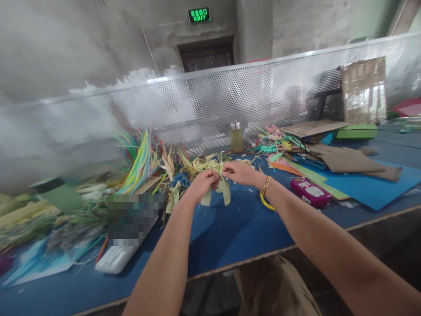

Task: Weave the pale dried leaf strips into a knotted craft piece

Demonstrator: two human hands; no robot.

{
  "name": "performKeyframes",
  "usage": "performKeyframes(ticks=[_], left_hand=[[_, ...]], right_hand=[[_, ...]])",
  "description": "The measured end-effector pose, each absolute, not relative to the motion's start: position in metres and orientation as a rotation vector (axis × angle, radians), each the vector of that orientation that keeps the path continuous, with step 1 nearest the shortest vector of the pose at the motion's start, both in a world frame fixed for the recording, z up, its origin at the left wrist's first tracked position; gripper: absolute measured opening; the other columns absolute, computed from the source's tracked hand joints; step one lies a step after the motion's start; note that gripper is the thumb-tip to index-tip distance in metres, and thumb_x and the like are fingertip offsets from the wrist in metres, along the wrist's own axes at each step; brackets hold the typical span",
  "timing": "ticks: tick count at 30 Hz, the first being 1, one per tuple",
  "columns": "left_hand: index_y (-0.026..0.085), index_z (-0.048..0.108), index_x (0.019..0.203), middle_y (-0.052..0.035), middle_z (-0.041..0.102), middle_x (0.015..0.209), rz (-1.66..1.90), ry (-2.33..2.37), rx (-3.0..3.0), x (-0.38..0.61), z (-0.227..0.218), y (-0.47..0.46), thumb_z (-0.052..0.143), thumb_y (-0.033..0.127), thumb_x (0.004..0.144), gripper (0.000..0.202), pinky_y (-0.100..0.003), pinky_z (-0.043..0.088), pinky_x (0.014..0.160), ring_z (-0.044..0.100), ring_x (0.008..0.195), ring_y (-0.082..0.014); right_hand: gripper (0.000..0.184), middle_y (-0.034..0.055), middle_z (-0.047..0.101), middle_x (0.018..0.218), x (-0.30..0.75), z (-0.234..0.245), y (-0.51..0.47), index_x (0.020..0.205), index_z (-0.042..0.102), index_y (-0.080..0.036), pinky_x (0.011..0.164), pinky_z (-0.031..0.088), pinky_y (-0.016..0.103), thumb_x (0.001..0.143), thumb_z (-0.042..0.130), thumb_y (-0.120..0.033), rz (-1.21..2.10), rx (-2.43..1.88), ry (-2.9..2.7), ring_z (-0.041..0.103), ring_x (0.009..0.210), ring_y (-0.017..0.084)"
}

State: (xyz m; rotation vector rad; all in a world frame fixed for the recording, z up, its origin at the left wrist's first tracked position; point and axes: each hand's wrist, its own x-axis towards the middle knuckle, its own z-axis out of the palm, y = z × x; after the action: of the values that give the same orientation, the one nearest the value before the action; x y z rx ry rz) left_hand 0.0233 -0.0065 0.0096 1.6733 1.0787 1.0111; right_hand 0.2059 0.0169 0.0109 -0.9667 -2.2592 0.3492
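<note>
Over the blue table (237,232), my left hand (203,186) and my right hand (242,173) are close together, fingers pinched. Between them is a pale green corn husk (224,193), its flat strips hanging below the fingertips. Both hands grip it; the fingers hide where it is held. Just behind lies a heap of pale husk strips (204,163). A dried husk piece (173,197) sits left of my left hand, near a tangle of blue string (180,177). A yellow ring (265,202), perhaps a tape roll, lies under my right wrist.
Colored pipe cleaners (141,162) stand at left beside a green container (59,193). A glass bottle (236,137) is at the back, before a perforated metal screen (210,101). Right are a magenta box (310,192), blue sheets (371,188) and cardboard (348,160).
</note>
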Motion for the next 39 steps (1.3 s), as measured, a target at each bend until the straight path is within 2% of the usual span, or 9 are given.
performKeyframes(ticks=[3, 5, 14, 18, 23, 31, 34, 36, 39], left_hand=[[0.017, 0.058, 0.064, 0.0052, 0.034, 0.051, 1.01, 1.102, 1.608, 0.023, 0.01, -0.007, 0.057, 0.021, 0.068, 0.006, -0.024, 0.02, 0.047, 0.029, 0.046, -0.0081], [0.016, 0.059, 0.063, 0.0052, 0.032, 0.05, 1.013, 1.104, 1.597, 0.022, 0.01, -0.006, 0.056, 0.019, 0.066, 0.005, -0.025, 0.015, 0.047, 0.026, 0.046, -0.0079], [0.016, 0.06, 0.062, 0.0042, 0.036, 0.052, 1.055, 1.036, 1.6, 0.021, 0.011, -0.006, 0.057, 0.019, 0.065, 0.004, -0.025, 0.017, 0.048, 0.027, 0.048, -0.0083], [0.016, 0.058, 0.063, 0.0047, 0.037, 0.054, 1.027, 1.04, 1.671, 0.02, 0.013, -0.008, 0.061, 0.025, 0.068, 0.01, -0.025, 0.017, 0.049, 0.026, 0.049, -0.0076], [0.016, 0.057, 0.062, 0.0053, 0.037, 0.054, 1.047, 1.088, 1.748, 0.019, 0.014, -0.008, 0.063, 0.028, 0.07, 0.016, -0.024, 0.016, 0.049, 0.024, 0.048, -0.007], [0.017, 0.055, 0.06, 0.0052, 0.035, 0.052, 1.109, 1.092, 1.825, 0.021, 0.015, -0.009, 0.062, 0.03, 0.074, 0.02, -0.024, 0.02, 0.048, 0.028, 0.047, -0.0081], [0.017, 0.06, 0.065, 0.0039, 0.041, 0.055, 1.108, 1.105, 1.9, 0.02, 0.012, -0.005, 0.06, 0.033, 0.077, 0.02, -0.024, 0.027, 0.05, 0.035, 0.049, -0.0095], [0.018, 0.065, 0.071, 0.0011, 0.052, 0.062, 1.161, 1.148, 2.006, 0.019, 0.012, -0.003, 0.06, 0.033, 0.078, 0.017, -0.026, 0.035, 0.055, 0.045, 0.056, -0.0122], [0.021, 0.07, 0.083, -0.0039, 0.064, 0.084, 1.432, 1.235, 2.182, 0.019, 0.014, -0.002, 0.064, 0.031, 0.076, 0.013, -0.031, 0.044, 0.073, 0.057, 0.08, -0.0184]], right_hand=[[0.012, 0.0, 0.056, 0.071, 0.205, 0.01, 0.017, 0.075, 0.057, -0.017, 0.06, 0.03, 0.024, 0.081, 0.051, -0.024, 0.419, -0.939, -2.221, 0.047, 0.065, 0.011], [0.013, -0.001, 0.054, 0.069, 0.204, 0.01, 0.017, 0.073, 0.056, -0.017, 0.06, 0.03, 0.024, 0.081, 0.051, -0.024, 0.473, -0.922, -2.193, 0.046, 0.064, 0.011], [0.012, -0.0028, 0.049, 0.066, 0.204, 0.01, 0.015, 0.069, 0.055, -0.016, 0.059, 0.032, 0.024, 0.076, 0.056, -0.026, 0.758, -0.838, -2.044, 0.042, 0.062, 0.01], [0.012, -0.0041, 0.048, 0.064, 0.205, 0.01, 0.013, 0.069, 0.054, -0.017, 0.056, 0.03, 0.023, 0.074, 0.059, -0.026, 0.908, -0.76, -1.987, 0.04, 0.058, 0.009], [0.01, -0.0037, 0.051, 0.063, 0.203, 0.011, 0.011, 0.067, 0.056, -0.016, 0.056, 0.031, 0.023, 0.072, 0.06, -0.024, 0.923, -0.752, -1.952, 0.041, 0.057, 0.008], [0.011, -0.0038, 0.051, 0.06, 0.203, 0.013, 0.009, 0.066, 0.058, -0.016, 0.054, 0.03, 0.023, 0.072, 0.061, -0.025, 0.825, -0.808, -1.934, 0.04, 0.055, 0.008], [0.013, -0.0032, 0.052, 0.062, 0.206, 0.012, 0.013, 0.068, 0.059, -0.016, 0.056, 0.032, 0.023, 0.073, 0.062, -0.027, 0.791, -0.799, -1.927, 0.043, 0.058, 0.009], [0.014, -0.0021, 0.055, 0.064, 0.207, 0.011, 0.016, 0.069, 0.06, -0.016, 0.059, 0.035, 0.024, 0.074, 0.062, -0.029, 0.747, -0.797, -1.923, 0.045, 0.06, 0.009], [0.016, -0.001, 0.057, 0.066, 0.206, 0.009, 0.02, 0.071, 0.062, -0.016, 0.061, 0.037, 0.025, 0.076, 0.061, -0.031, 0.661, -0.809, -1.884, 0.047, 0.061, 0.01]])
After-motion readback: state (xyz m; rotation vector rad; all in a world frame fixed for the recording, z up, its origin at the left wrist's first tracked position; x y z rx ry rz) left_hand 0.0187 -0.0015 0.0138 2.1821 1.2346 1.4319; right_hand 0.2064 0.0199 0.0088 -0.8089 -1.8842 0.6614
